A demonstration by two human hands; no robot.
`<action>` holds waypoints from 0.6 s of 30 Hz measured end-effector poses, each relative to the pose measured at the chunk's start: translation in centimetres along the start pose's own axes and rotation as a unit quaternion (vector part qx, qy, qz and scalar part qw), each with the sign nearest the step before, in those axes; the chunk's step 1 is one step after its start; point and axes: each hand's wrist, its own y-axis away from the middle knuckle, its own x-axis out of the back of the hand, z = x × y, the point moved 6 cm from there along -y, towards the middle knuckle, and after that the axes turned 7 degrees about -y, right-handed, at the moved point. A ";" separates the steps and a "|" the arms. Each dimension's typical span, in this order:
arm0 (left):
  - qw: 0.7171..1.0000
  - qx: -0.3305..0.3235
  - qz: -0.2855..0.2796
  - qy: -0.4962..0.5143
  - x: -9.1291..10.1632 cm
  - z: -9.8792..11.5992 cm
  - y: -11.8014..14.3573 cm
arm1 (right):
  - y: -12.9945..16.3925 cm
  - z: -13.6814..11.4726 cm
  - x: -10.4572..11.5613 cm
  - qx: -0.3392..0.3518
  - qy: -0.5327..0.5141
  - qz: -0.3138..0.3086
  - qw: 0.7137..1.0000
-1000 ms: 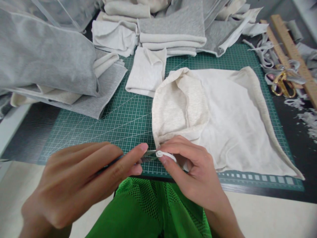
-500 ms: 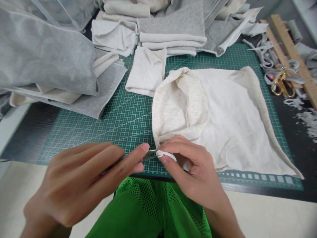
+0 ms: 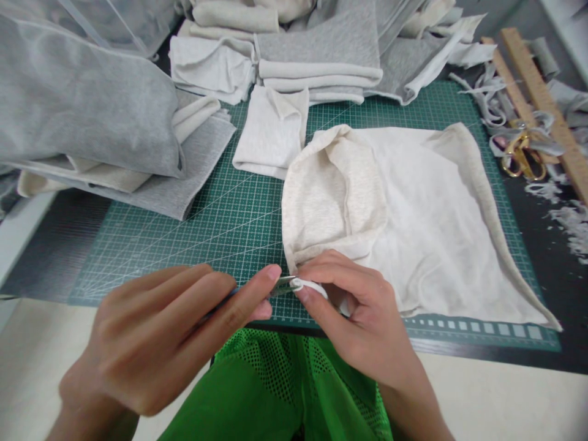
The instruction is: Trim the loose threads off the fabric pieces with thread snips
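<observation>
A cream fabric piece (image 3: pixel 413 208) lies on the green cutting mat (image 3: pixel 220 226), its left part folded over. My right hand (image 3: pixel 358 318) pinches the rolled white corner (image 3: pixel 303 285) of that fabric at the mat's near edge. My left hand (image 3: pixel 174 331) grips a slim metal tool (image 3: pixel 281 285), and its tip touches the pinched corner. Most of the tool is hidden under my fingers.
Stacks of grey and cream folded cloth (image 3: pixel 316 55) fill the back and left, with a small cream piece (image 3: pixel 271 131) in front. Gold-handled scissors (image 3: pixel 521 156), wooden rulers (image 3: pixel 542 92) and fabric scraps (image 3: pixel 569 223) lie at the right. Green mesh clothing (image 3: pixel 275 392) sits below the table edge.
My left hand has crept slightly right and forward, bringing the tool tip closer into the pinched corner. My right hand and the fabric have barely moved.
</observation>
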 end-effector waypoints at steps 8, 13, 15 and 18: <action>1.000 0.005 -0.013 -0.009 -0.2 0.3 0.8 | -0.1 -0.1 0.1 0.001 0.009 0.003 1.000; 0.999 -0.016 -0.003 -0.041 -0.1 0.3 0.9 | -0.1 0.0 0.0 -0.002 0.004 0.007 1.000; 0.998 -0.031 0.014 -0.053 0.0 0.4 0.9 | 0.0 0.0 0.0 -0.004 0.005 0.006 1.000; 0.996 -0.061 0.028 -0.057 0.0 0.6 1.1 | 0.0 0.0 0.0 -0.007 0.002 0.003 1.000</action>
